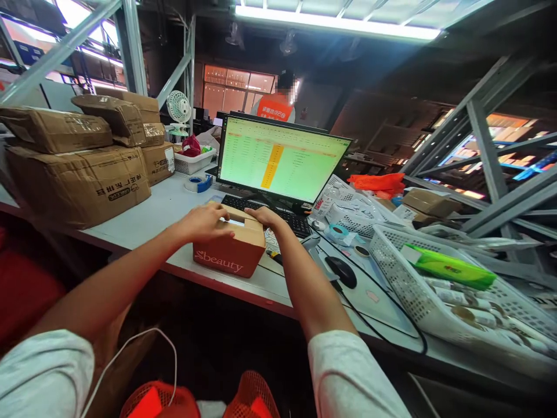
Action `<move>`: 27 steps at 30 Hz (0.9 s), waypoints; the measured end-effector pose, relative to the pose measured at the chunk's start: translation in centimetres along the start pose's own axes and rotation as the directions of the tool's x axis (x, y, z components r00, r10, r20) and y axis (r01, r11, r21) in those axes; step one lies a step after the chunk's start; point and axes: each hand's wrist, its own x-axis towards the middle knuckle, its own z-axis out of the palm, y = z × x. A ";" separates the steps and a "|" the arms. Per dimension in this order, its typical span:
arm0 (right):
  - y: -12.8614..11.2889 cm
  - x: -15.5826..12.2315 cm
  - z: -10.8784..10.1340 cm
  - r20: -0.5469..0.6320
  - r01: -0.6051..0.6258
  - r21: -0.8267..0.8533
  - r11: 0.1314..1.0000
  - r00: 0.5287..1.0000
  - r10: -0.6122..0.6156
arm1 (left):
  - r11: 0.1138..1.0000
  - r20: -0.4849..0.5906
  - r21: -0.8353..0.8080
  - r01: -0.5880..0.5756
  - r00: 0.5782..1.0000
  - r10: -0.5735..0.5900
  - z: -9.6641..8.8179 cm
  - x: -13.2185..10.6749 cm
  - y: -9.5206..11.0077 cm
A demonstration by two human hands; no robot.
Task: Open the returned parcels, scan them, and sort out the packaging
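A small cardboard box (226, 257), with a reddish front printed "beauty" in pale letters, stands upright at the table's front edge. Its tan top shows a gap between the flaps. My left hand (208, 222) is closed on the box's left top edge, fingers bent over the flap. On the far right top edge, my right hand (263, 217) grips the box with its fingers near the gap. The inside of the box is mostly hidden. Just behind it lies a black keyboard (296, 222), partly covered by my right hand and the box.
A monitor (282, 159) showing a spreadsheet stands behind the box. Large cartons (78, 186) are stacked at left, near blue tape (198, 184). A mouse (342, 271), cables and a white basket (398, 278) of rolls lie at right. A person in an orange vest (275, 109) stands beyond.
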 end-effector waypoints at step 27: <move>7.6 -6.4 3.9 -0.719 0.414 0.441 0.796 0.694 0.038 | 0.986 0.306 -0.160 0.040 0.952 0.011 -2.5 5.2 3.2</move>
